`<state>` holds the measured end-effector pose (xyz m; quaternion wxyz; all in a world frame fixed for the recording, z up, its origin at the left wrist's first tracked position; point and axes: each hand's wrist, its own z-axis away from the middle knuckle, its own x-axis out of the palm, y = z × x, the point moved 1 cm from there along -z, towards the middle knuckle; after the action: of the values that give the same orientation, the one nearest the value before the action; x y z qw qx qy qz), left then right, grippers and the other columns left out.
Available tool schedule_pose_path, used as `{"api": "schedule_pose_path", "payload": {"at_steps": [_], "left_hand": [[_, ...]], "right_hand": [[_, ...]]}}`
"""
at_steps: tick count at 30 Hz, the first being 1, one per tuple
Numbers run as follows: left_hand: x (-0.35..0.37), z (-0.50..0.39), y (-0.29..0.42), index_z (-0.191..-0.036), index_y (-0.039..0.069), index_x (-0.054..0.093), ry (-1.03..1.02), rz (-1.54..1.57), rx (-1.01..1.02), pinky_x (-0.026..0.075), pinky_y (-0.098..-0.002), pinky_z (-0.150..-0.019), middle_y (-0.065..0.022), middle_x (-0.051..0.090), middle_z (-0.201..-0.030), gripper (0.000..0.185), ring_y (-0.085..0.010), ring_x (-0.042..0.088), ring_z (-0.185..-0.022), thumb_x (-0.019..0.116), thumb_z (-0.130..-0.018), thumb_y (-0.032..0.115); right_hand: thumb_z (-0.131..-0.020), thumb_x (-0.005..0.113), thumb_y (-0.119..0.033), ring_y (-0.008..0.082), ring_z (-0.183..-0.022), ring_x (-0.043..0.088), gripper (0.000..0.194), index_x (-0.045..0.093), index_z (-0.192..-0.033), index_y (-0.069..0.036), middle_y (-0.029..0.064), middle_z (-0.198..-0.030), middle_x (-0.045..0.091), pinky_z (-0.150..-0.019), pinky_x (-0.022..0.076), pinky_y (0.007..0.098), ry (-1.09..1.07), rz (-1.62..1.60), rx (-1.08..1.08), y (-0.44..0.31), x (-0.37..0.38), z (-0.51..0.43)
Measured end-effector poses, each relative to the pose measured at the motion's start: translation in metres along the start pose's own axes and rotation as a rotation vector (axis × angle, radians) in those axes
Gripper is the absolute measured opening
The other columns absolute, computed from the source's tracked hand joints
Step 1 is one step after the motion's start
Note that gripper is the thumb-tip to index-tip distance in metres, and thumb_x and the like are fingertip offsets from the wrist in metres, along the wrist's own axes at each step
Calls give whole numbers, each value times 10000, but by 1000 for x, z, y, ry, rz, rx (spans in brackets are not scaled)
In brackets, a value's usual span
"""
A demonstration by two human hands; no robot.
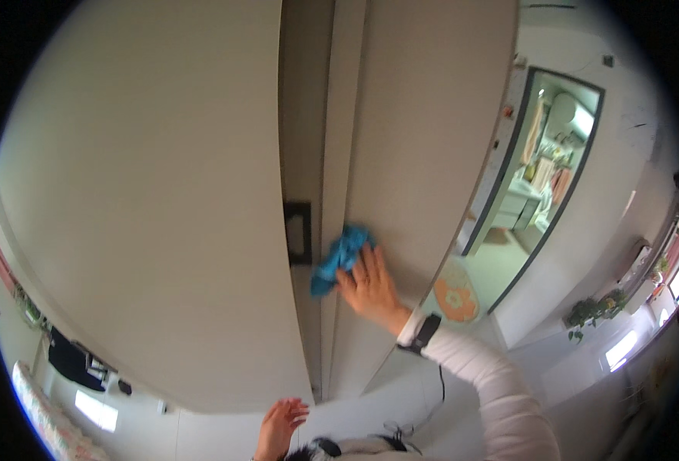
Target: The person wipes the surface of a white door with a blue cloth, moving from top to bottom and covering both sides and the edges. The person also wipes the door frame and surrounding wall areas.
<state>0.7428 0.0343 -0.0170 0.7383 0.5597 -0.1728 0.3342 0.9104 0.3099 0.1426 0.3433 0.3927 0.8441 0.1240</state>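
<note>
My right hand (371, 285), with a black band at its wrist, presses a crumpled blue cloth (342, 259) against the edge strip of a beige door panel (420, 115). Left of the cloth is a dark rectangular fitting (298, 233) on the narrow recessed side between two panels. The large pale panel (161, 201) fills the left of the view. Low in the view, my left hand (283, 423) hangs below that panel's bottom edge, its fingers slightly curled and apart, with nothing in it.
To the right, a dark-framed doorway (593, 144) shows a bathroom. An orange flowered mat (456, 291) lies before it. A thin black cable (443, 386) runs down near my right arm. Potted plants (584, 314) stand at far right, and a floral-covered piece (51, 418) is at lower left.
</note>
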Motion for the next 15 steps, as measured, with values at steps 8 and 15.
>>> {"api": "schedule_pose_path", "payload": {"at_steps": [8, 15], "left_hand": [[-29, -52, -18, -1174, 27, 573, -111, -689, 324, 518, -370, -800, -107, 646, -1084, 435, -227, 608, -984, 545, -967, 408], [-33, -83, -26, -1286, 87, 553, -90, -71, -51, 453, -339, -892, -29, 622, -1127, 439, -146, 564, -984, 425, -1014, 407]], "right_hand": [[-894, 604, -445, 526, -1369, 262, 690, 382, -1397, -28, 309, -1441, 309, -1107, 134, 680, 88, 78, 44, 75, -49, -105], [-938, 539, -361, 469, -1395, 241, 652, 335, -1456, -20, 271, -1487, 287, -1124, 126, 642, 462, 301, 34, 186, -137, -288]]}}
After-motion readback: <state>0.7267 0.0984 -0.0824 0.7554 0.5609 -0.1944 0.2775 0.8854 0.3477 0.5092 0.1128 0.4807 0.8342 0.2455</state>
